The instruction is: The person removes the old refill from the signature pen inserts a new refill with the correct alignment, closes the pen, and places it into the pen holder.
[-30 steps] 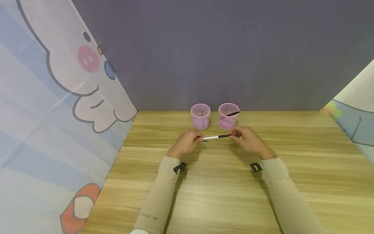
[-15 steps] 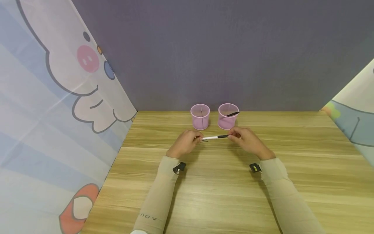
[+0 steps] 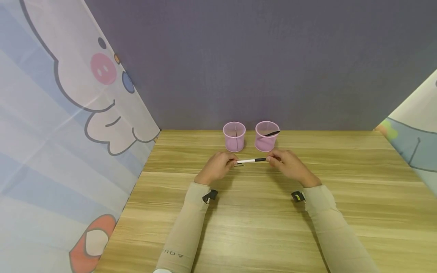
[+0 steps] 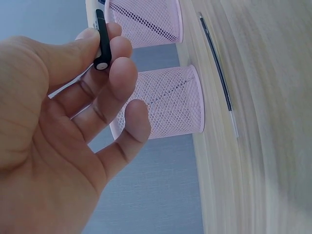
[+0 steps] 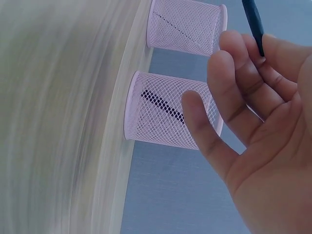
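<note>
A pen with a white barrel [image 3: 248, 161] and black ends lies level between my two hands, above the table. My left hand [image 3: 218, 166] pinches its left end between thumb and fingers; in the left wrist view the black end [image 4: 102, 46] pokes out from that pinch. At the other side, my right hand [image 3: 288, 167] pinches the dark tapered tip [image 5: 253, 24] between thumb and fingertips, its other fingers loosely bent. Below the pen, a thin dark pen refill [image 4: 218, 68] with a clear end lies on the wooden table.
Two pink mesh pen cups stand behind the hands at the back of the table [image 3: 252, 227]. The left cup [image 3: 234, 144] holds a thin dark stick. In the right cup [image 3: 265, 144] leans a thicker black item [image 3: 272, 133]. A grey wall [image 3: 239, 64] rises behind them.
The right fingertips have shifted very slightly toward the left hand, so a little less of the pen's black part shows. The left hand, refill and cups stay as they were.
</note>
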Available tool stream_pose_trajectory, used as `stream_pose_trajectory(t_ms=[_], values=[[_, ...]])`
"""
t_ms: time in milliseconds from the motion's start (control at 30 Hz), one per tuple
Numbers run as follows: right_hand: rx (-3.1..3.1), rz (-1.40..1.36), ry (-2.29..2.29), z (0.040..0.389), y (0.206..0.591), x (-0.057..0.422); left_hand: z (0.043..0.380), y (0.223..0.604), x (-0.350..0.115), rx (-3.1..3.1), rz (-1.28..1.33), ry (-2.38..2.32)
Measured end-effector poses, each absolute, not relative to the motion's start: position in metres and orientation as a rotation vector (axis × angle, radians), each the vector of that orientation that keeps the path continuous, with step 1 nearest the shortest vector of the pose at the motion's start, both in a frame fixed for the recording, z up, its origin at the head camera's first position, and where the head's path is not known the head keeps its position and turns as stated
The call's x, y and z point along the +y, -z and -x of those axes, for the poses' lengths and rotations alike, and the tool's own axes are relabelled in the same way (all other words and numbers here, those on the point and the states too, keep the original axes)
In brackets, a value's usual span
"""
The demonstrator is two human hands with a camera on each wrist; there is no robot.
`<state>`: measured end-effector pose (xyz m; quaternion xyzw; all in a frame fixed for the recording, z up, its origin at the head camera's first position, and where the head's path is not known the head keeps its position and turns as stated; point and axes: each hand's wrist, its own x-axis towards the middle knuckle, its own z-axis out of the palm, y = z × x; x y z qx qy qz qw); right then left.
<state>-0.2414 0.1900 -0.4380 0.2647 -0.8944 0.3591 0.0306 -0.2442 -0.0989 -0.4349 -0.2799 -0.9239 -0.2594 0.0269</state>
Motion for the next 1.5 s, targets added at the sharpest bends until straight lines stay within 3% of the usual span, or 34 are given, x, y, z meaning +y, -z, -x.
stream_pose_trajectory(t_ms=[1500], values=[[-2.844, -0.66, -1.084, 0.2393, 0.4393, 0.1805, 0.2437, 0.432, -0.0972, -2.756, 0.852, 0.753]])
